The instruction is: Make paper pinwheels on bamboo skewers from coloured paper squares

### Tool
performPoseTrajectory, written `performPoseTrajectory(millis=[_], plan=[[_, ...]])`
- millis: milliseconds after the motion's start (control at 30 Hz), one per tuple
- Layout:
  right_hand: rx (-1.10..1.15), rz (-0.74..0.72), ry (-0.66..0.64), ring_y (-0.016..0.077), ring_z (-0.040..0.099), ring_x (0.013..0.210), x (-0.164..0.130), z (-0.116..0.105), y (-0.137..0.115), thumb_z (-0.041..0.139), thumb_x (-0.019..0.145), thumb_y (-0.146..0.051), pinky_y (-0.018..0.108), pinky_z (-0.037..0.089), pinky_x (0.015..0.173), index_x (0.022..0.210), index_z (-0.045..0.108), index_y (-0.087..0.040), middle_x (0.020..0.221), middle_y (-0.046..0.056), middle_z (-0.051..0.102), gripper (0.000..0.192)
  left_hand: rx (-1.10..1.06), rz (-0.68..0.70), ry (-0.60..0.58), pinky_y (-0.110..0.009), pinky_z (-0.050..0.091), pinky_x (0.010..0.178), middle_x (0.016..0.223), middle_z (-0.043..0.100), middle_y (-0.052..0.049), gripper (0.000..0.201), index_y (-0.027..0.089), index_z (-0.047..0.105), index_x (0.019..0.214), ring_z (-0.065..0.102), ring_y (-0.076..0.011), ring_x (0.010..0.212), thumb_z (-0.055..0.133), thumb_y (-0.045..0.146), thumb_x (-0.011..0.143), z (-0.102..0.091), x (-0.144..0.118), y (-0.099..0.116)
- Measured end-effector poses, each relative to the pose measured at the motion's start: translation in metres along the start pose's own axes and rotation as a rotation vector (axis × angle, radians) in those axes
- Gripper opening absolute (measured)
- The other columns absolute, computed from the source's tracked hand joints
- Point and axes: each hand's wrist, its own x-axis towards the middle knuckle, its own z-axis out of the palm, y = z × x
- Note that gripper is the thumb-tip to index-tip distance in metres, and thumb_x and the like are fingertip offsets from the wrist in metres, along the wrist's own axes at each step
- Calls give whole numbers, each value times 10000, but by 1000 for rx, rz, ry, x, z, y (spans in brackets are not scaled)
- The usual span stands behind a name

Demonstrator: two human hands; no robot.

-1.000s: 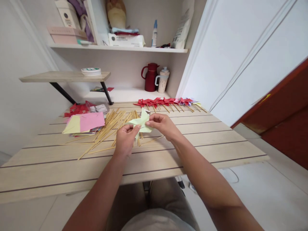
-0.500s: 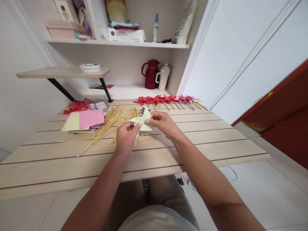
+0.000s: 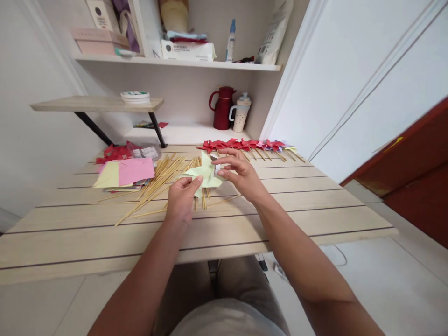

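My left hand [image 3: 182, 196] pinches the left part of a pale green folded-paper pinwheel [image 3: 207, 173] between thumb and fingers. Its pointed blades face up and outward above the table. At the right edge of the paper is my right hand [image 3: 240, 171], fingers apart and slightly curved. Whether its thumb tip touches the paper I cannot tell. A small dark and white object, partly hidden, shows behind the paper by the right fingers. Under and behind the pinwheel lie loose wooden sticks [image 3: 164, 175].
Pink and yellow paper sheets [image 3: 136, 171] and red paper pieces [image 3: 117, 153] lie at left. Finished red pinwheels on sticks [image 3: 241, 144] line the back of the table. A red jug [image 3: 223, 109] and a beige cup [image 3: 240, 114] stand behind. A raised shelf [image 3: 98, 103] is at left.
My right hand has let go of the pinwheel, and its fingers have spread and lifted. The pinwheel now shows more of its face, with one blade pointing up. My left hand keeps its hold.
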Motion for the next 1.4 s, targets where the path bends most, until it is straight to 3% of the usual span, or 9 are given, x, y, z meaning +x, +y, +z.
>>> performPoseTrajectory(millis=[267, 567, 800, 967, 1400], plan=[[4, 14, -21, 263, 580, 1236, 1, 5, 4, 757, 856, -256, 390, 521, 904, 824, 786, -256, 1217, 82, 632, 44, 58, 18, -13, -303, 514, 762, 777, 753, -53, 299, 149, 761, 744, 656, -160, 723, 899, 381, 616, -1, -3, -2], [-12, -26, -61, 178, 640, 811, 2, 8, 0, 735, 849, -212, 328, 504, 762, 781, 771, -235, 824, 22, 711, 80, 106, 49, 13, -287, 502, 723, 739, 737, -34, 250, 157, 757, 748, 635, -147, 685, 870, 356, 649, 2, -7, -1], [-48, -14, -42, 183, 651, 793, 1, 9, -3, 743, 839, -239, 336, 509, 778, 763, 757, -223, 805, 22, 721, 79, 139, 61, 30, -276, 505, 701, 749, 742, -37, 226, 153, 743, 741, 636, -144, 673, 846, 337, 659, 7, -12, 2], [-75, 32, -38, 172, 633, 748, 1, 9, -7, 770, 819, -234, 312, 490, 731, 719, 701, -203, 759, 10, 705, 126, 209, 90, 126, -252, 466, 614, 663, 694, -18, 225, 156, 708, 699, 604, -133, 612, 834, 340, 667, 9, -14, 0], [-76, -44, -108, 165, 627, 751, 0, 9, -7, 731, 839, -197, 307, 483, 745, 715, 681, -200, 759, 7, 692, 133, 173, 100, 69, -260, 504, 679, 772, 750, -39, 208, 159, 781, 801, 648, -137, 678, 822, 316, 671, 11, -15, 0]])
